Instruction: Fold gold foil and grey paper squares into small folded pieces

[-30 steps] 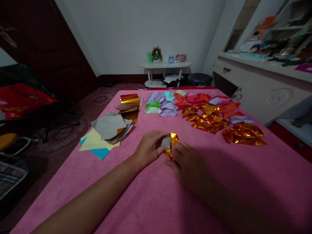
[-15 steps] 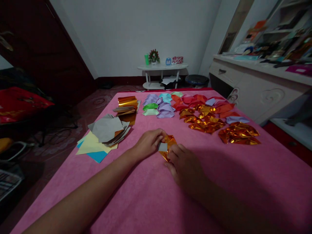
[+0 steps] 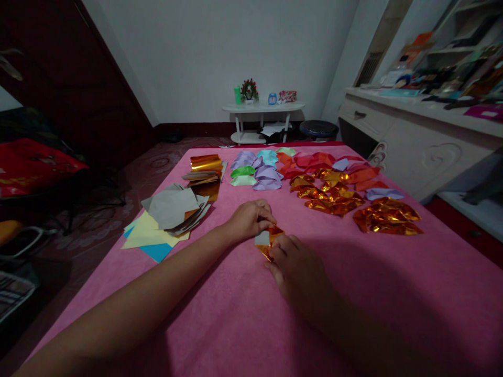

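A small sheet of gold foil paper (image 3: 264, 250), partly folded with a grey patch of its back showing, lies on the pink cloth (image 3: 228, 314) between my hands. With fingers pinched, my left hand (image 3: 253, 219) grips the paper's far edge. My right hand (image 3: 293, 264) closes on its right side, covering part of it. Left of my hands lies a stack of grey-backed foil sheets (image 3: 175, 207) on yellow paper (image 3: 151, 233) and blue paper (image 3: 157, 252). Beyond it is a pile of gold sheets (image 3: 206, 163).
Folded gold foil pieces (image 3: 387, 215) sit at the right, with red folded pieces (image 3: 320, 161) and lilac ones (image 3: 267, 178) farther back. A white side table (image 3: 263, 107) stands by the wall. A cluttered white dresser (image 3: 424, 123) runs along the right.
My left hand has shifted slightly right and its fingertips have moved along the foil paper's far edge, uncovering more of the grey patch. My right hand stays nearly in place.
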`<action>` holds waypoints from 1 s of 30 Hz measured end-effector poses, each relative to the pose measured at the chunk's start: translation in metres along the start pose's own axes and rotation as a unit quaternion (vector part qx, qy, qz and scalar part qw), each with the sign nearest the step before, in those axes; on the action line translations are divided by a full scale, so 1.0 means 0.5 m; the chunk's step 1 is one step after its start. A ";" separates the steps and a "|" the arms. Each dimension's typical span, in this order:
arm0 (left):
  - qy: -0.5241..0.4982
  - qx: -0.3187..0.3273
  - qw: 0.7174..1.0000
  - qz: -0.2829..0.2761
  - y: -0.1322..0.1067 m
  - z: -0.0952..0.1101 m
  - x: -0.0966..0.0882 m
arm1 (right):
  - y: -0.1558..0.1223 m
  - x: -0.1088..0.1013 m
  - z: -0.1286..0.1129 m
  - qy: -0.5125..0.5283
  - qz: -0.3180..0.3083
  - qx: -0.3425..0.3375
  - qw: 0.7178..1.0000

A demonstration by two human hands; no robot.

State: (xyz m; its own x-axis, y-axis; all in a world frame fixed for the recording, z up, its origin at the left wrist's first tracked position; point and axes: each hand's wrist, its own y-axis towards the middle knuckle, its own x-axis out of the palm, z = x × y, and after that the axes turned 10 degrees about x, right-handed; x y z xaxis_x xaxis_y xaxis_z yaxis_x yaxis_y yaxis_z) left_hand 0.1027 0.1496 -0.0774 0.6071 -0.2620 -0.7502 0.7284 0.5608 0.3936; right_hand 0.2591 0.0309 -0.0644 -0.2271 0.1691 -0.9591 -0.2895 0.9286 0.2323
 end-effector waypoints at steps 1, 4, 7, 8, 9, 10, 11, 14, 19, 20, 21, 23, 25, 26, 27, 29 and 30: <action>0.001 0.016 1.000 0.004 -0.003 0.000 0.000 | -0.001 0.001 -0.001 -0.009 0.002 -0.001 1.000; 0.012 0.061 0.998 -0.019 -0.011 0.000 -0.005 | -0.004 0.005 -0.007 -0.050 0.007 -0.010 0.999; 0.058 0.106 0.990 -0.070 -0.014 0.003 -0.018 | -0.006 0.009 -0.015 -0.085 0.015 -0.023 0.996; 0.079 0.120 0.986 -0.088 -0.014 0.006 -0.024 | -0.007 0.010 -0.016 -0.092 0.020 -0.026 0.995; 0.100 0.134 0.980 -0.105 -0.014 0.008 -0.031 | -0.007 0.011 -0.017 -0.095 0.025 -0.029 0.995; 0.119 0.146 0.975 -0.119 -0.015 0.011 -0.038 | -0.008 0.011 -0.015 -0.095 0.030 -0.035 0.994; 0.137 0.156 0.970 -0.130 -0.016 0.015 -0.045 | -0.007 0.011 -0.011 -0.093 0.032 -0.047 0.994; 0.164 0.181 0.958 -0.148 -0.021 0.027 -0.062 | -0.003 0.008 0.021 -0.073 0.031 -0.120 0.990; 0.161 0.197 0.955 -0.152 -0.045 0.051 -0.068 | 0.012 -0.010 0.112 0.040 0.013 -0.197 0.980; 0.157 0.194 0.957 -0.146 -0.051 0.056 -0.065 | 0.015 -0.012 0.129 0.069 -0.001 -0.186 0.980; 0.151 0.189 0.960 -0.139 -0.058 0.061 -0.061 | 0.017 -0.014 0.144 0.095 -0.010 -0.157 0.983; 0.141 0.173 0.967 -0.125 -0.069 0.070 -0.052 | 0.020 -0.014 0.165 0.129 0.000 -0.141 0.982; 0.130 0.141 0.976 -0.108 -0.077 0.076 -0.038 | 0.019 -0.012 0.174 0.140 0.010 -0.132 0.981; 0.123 0.119 0.981 -0.095 -0.080 0.078 -0.031 | 0.018 -0.010 0.176 0.143 0.012 -0.126 0.982; 0.113 0.096 0.986 -0.077 -0.081 0.078 -0.022 | 0.016 -0.009 0.175 0.144 0.009 -0.116 0.983; 0.087 0.052 0.994 -0.029 -0.080 0.075 -0.004 | 0.011 -0.009 0.171 0.151 0.001 -0.098 0.984; 0.068 0.032 0.997 -0.004 -0.078 0.073 0.004 | 0.009 -0.009 0.167 0.154 -0.003 -0.091 0.984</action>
State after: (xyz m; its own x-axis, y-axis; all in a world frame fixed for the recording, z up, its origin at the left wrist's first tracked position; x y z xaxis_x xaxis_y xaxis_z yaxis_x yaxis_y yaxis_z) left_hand 0.0870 0.0985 -0.0750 0.5564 -0.1543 -0.8165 0.7540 0.5067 0.4180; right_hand 0.3366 0.0620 -0.0726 -0.4879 0.0291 -0.8724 -0.4470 0.8501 0.2784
